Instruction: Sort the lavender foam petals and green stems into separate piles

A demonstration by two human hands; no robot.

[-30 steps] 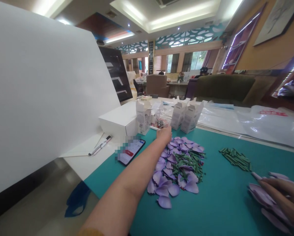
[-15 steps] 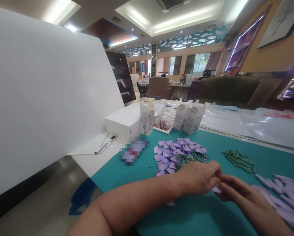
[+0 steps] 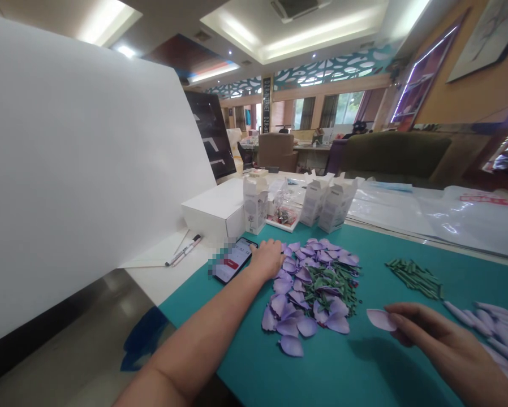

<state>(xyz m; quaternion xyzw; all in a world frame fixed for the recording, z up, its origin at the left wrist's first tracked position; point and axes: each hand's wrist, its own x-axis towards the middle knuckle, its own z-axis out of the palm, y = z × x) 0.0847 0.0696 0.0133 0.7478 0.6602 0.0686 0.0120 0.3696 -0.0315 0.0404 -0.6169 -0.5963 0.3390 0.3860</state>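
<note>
The left hand [image 3: 266, 259] lay spread, palm down, on a teal mat [image 3: 343, 373], just beside a phone [image 3: 233, 260] and at the edge of a heap of purple petals [image 3: 309, 294] mixed with green bits. The right hand [image 3: 423, 333] pinched one petal [image 3: 380, 319] in its fingertips. Beyond the heap stood three small white boxes [image 3: 314, 199], near one big white box [image 3: 214, 215] and two pens [image 3: 183, 250]. A bunch of green stems [image 3: 413, 278] and a row of rolled petals [image 3: 491, 330] lay to the right
</note>
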